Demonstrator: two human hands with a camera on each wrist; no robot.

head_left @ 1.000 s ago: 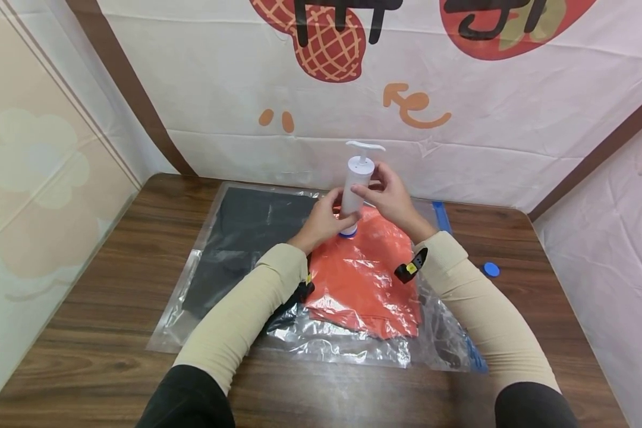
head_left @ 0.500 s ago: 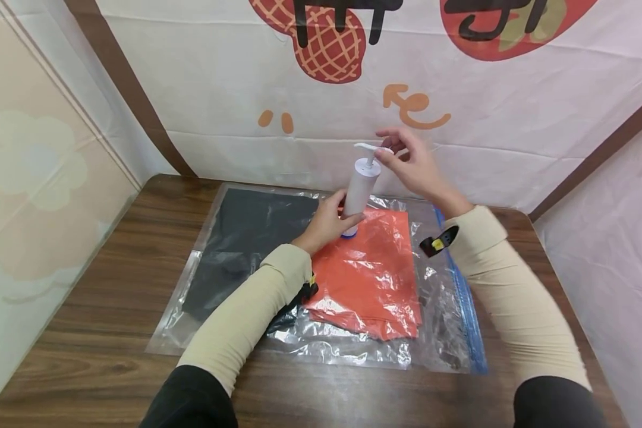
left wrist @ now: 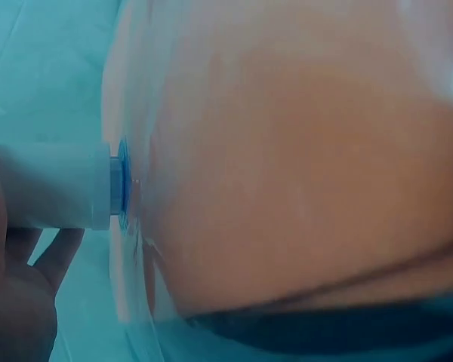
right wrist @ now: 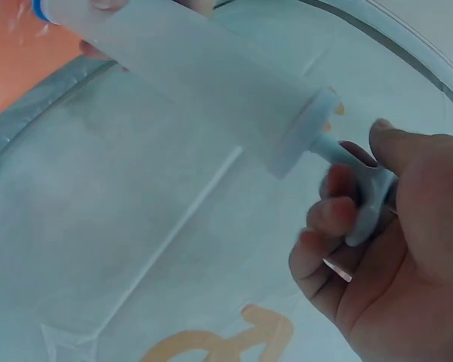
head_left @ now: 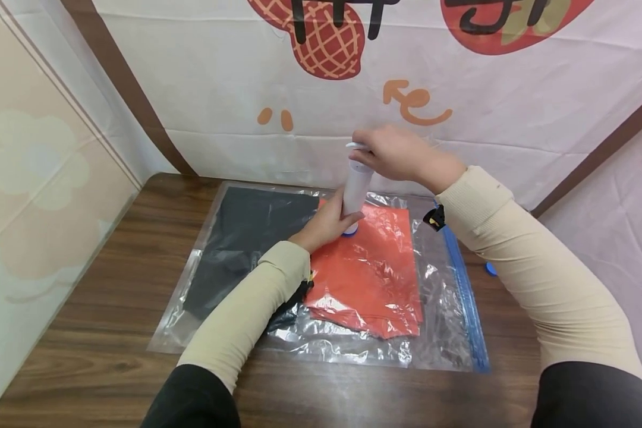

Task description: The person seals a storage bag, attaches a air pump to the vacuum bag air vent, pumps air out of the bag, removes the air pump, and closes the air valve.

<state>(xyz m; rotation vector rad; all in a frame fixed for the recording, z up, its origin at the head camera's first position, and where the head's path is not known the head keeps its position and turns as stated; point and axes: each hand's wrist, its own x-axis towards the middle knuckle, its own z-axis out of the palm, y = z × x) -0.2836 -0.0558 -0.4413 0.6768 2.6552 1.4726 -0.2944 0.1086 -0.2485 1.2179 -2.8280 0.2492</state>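
Note:
A white hand pump [head_left: 356, 189] stands slightly tilted on the blue valve [head_left: 349, 232] of a clear vacuum storage bag [head_left: 438, 321]. My left hand [head_left: 325, 224] grips the lower part of the pump's barrel. At the top, my right hand [head_left: 393, 153] curls its fingers round the pump's T-shaped handle [right wrist: 370, 200], as the right wrist view shows. Inside the bag lie folded orange cloth [head_left: 371, 279] and dark cloth [head_left: 257, 232]. In the left wrist view the pump's end meets the blue valve ring [left wrist: 124, 185] against the plastic.
A blue cap [head_left: 490, 269] lies on the wooden table [head_left: 101, 309] right of the bag, partly behind my right sleeve. The bag's blue zip edge [head_left: 465, 297] runs along its right side. A printed cloth backdrop [head_left: 208, 107] rises directly behind the table.
My right hand has left the pump's barrel, moved up and taken hold of the handle. The handle now sits lower against the barrel's top. My left hand keeps its grip.

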